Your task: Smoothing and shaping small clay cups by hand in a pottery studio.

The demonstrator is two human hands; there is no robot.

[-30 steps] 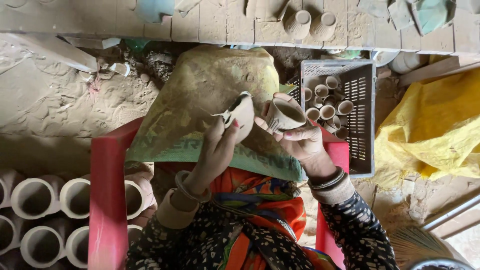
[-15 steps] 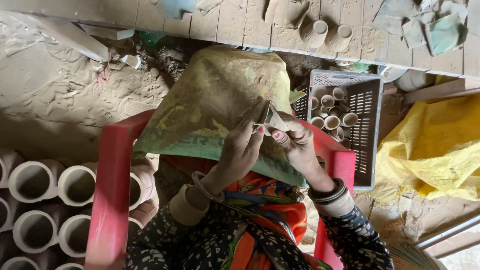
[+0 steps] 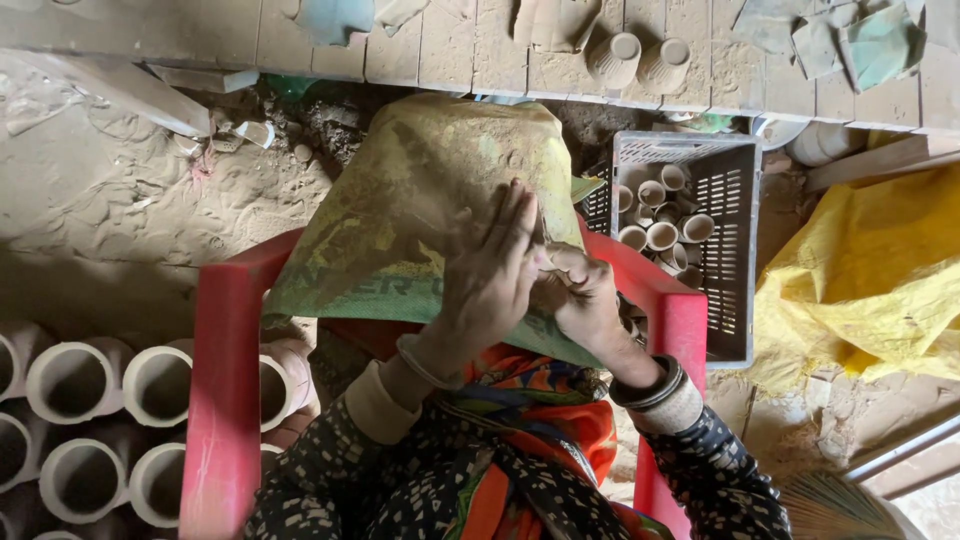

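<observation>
Sandy, dust-covered ground formed the floor (image 3: 120,220), bounded at the top by a wall of pale bricks (image 3: 450,40). Two small unfired clay cups (image 3: 640,60) lay on their sides against the brick, with scraps of crumpled cloth (image 3: 850,40) to their right. A red plastic chair (image 3: 220,400) occupied the centre, its arms framing the seated person, whose lap was covered by a dusty yellow-green woven sack (image 3: 400,220). Over the sack, the left hand (image 3: 490,280) was held flat with fingers extended and pressed against the right hand (image 3: 580,295), which was curled closed beneath it. A small clay piece (image 3: 556,262) appeared to be enclosed between the two palms, though it was almost wholly hidden and its shape could not be told. Metal bangles circled both wrists, above dark speckled sleeves and an orange patterned garment. At right, just beside the chair arm, stood a grey perforated plastic crate (image 3: 735,250) containing about eight small cylindrical clay cups (image 3: 660,225), pale and matt, heaped loosely. A crumpled yellow plastic sheet (image 3: 870,280) lay further right. At lower left, some seven larger hollow clay cylinders (image 3: 90,400) were stacked on their sides, open ends upward to the camera.
</observation>
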